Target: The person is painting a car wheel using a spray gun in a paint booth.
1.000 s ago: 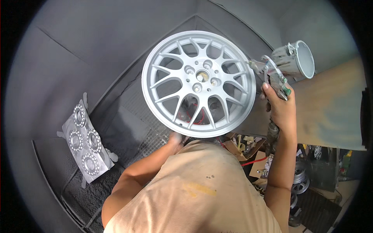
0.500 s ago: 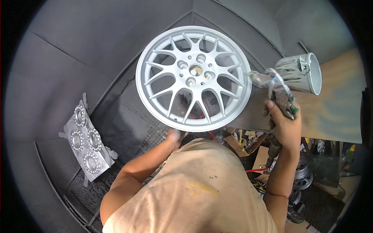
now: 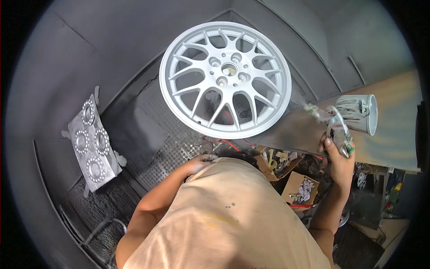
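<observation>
My right hand [image 3: 341,162] is wrapped round the handle of a spray gun [image 3: 332,125]. Its nozzle points left at the rim of a silver alloy wheel [image 3: 230,96], with a gap and a faint mist between them. A white cup [image 3: 354,114] streaked with paint sits just beyond the gun and seems attached to it. The wheel lies face up, its spokes and hub evenly silver; what supports it is hidden. My left hand [image 3: 200,164], fingertips grey with paint, rests by my shirt below the wheel, apart from it. Its fingers look loosely stretched, and nothing shows in them.
At left, a silver-sprayed panel [image 3: 114,172] carries several round, holed center pieces. Grey booth walls [image 3: 125,40] stand behind the wheel. A paint-stained board [image 3: 389,130] spans the right. Below are cardboard boxes [image 3: 291,190] of scraps and a red hose [image 3: 230,145].
The spray gun and its cup have moved down and right, away from the wheel's rim. My left hand has drawn back from the wheel's near edge. The whole view has shifted slightly.
</observation>
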